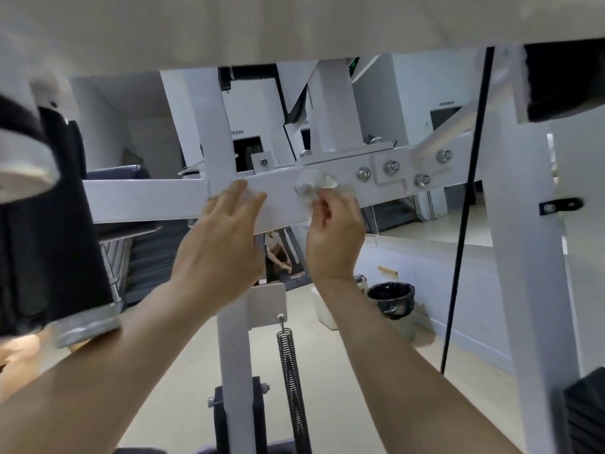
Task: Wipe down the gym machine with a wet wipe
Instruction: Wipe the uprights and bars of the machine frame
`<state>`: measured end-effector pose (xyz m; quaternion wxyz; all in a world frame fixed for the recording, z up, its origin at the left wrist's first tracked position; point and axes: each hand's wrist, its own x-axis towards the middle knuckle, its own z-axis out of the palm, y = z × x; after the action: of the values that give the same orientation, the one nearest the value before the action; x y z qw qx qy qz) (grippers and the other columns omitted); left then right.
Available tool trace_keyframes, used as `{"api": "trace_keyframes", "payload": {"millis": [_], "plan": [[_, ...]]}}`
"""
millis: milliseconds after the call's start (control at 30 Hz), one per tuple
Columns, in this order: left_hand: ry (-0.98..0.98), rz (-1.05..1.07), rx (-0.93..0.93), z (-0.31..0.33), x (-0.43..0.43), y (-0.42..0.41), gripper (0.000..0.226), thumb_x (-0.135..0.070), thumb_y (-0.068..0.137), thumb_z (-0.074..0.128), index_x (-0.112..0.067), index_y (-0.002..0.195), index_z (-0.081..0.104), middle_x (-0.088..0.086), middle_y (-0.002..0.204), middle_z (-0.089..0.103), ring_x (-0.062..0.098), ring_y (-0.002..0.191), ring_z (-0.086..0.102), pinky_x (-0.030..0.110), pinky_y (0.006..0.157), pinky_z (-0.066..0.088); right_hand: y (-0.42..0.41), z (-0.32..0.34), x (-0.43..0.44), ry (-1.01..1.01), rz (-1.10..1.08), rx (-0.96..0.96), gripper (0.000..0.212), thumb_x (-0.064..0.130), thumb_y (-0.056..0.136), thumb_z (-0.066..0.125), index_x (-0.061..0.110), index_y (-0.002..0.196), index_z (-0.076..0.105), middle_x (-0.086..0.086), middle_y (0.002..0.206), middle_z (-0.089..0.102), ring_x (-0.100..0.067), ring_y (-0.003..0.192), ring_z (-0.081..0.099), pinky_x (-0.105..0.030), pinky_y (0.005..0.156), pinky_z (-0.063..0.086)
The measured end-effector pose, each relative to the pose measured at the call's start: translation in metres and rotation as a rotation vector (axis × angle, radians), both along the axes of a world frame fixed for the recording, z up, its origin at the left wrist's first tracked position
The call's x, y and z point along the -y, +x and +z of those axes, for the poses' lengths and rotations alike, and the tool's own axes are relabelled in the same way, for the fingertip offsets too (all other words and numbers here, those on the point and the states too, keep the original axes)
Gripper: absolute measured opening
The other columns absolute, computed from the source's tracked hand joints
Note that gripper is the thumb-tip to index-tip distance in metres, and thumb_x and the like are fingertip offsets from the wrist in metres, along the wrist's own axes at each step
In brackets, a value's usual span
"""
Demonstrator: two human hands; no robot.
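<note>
I'm wiping the white crossbar [147, 201] of the gym machine, mid-task. My right hand [334, 234] is pinching a crumpled wet wipe [314, 188] with curled fingers, pressing it on the bar just left of the bolts [393, 167]. My left hand [222, 244] is resting flat on the bar, fingers straight, holding nothing, steadying. I'm guessing the next move is dragging the wipe right over the bolted plate, needing firm pressure round the bolt heads

Bolt heads [391, 167] crowd crossbar [137, 201] rightward, open gap beneath, spring [288, 362] below
</note>
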<state>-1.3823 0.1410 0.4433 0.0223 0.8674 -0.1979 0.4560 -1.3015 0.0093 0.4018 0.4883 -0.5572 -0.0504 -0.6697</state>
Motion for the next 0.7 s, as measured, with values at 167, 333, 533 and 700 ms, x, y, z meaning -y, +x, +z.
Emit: {"api": "trace_keyframes", "payload": {"millis": [167,333,533,700], "plan": [[-0.045,-0.100,-0.024,-0.003,-0.013,0.003,0.065,0.002,0.077,0.045,-0.008,0.142,0.042,0.012,0.146,0.046,0.035,0.130,0.046,0.043,0.109,0.038,-0.021,-0.012,-0.054,-0.369,0.232,-0.011,0.024,0.004,0.090,0.058,0.005,0.109,0.072,-0.007,0.105,0.068,-0.018,0.095,0.062,-0.026,0.083,0.050],[-0.062,-0.207,-0.105,-0.005,-0.025,0.005,0.051,-0.009,0.093,0.051,-0.018,0.143,0.047,0.001,0.144,0.050,0.021,0.130,0.048,0.035,0.111,0.037,-0.042,0.004,-0.033,-0.137,0.979,-0.241,0.020,0.000,0.091,0.060,0.010,0.097,0.075,-0.005,0.087,0.075,-0.012,0.082,0.069,-0.030,0.081,0.058],[-0.379,-0.320,-0.335,-0.015,-0.019,-0.002,0.020,-0.036,0.082,0.076,-0.024,0.098,0.075,-0.006,0.086,0.071,0.010,0.075,0.064,0.028,0.073,0.053,-0.064,-0.011,-0.002,0.131,1.482,-0.440,0.017,0.003,0.097,0.048,0.007,0.094,0.064,-0.009,0.086,0.067,-0.016,0.075,0.065,-0.030,0.074,0.055],[-0.903,-0.555,-0.518,-0.047,-0.009,-0.013,0.014,-0.027,0.081,0.075,-0.018,0.073,0.067,-0.008,0.069,0.068,0.008,0.069,0.064,0.024,0.070,0.053,-0.063,-0.052,0.009,0.332,1.368,-0.524,0.016,0.005,0.095,0.051,0.008,0.094,0.066,-0.010,0.080,0.066,-0.018,0.065,0.062,-0.028,0.063,0.053]]}}
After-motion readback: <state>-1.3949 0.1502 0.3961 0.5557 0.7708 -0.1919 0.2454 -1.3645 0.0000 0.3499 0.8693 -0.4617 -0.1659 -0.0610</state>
